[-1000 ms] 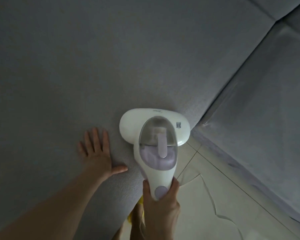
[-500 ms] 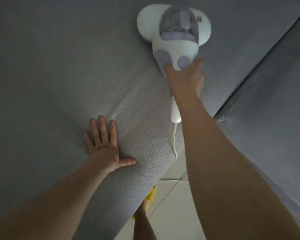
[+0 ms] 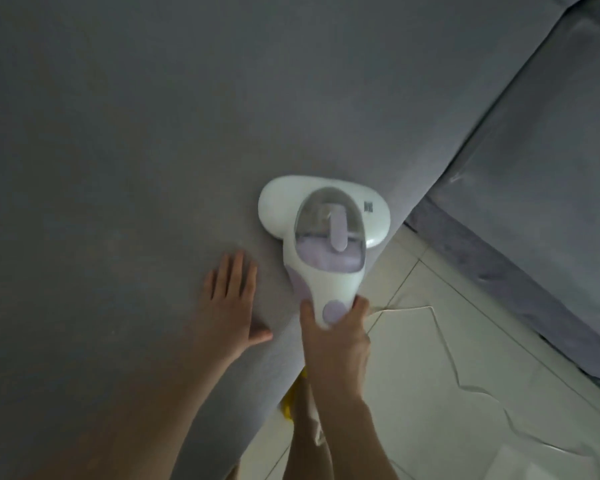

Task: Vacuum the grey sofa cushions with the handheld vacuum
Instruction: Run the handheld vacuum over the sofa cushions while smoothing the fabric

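Note:
A white handheld vacuum (image 3: 323,230) with a clear dust cup and lilac parts lies head-down on the front edge of a large grey sofa cushion (image 3: 153,133). My right hand (image 3: 333,337) grips its handle from below. My left hand (image 3: 231,303) rests flat on the cushion just left of the vacuum, fingers spread, holding nothing. The vacuum's wide head sits close to the cushion's right corner.
A second grey sofa section (image 3: 541,188) runs along the right, set at an angle. Pale tiled floor (image 3: 447,375) with cracked lines lies between the two. A yellow item (image 3: 291,400) and my leg show below the cushion edge.
The vacuum has been pulled back from the far part of the cushion to its near front edge; my right arm is drawn in. My left hand stays flat on the cushion.

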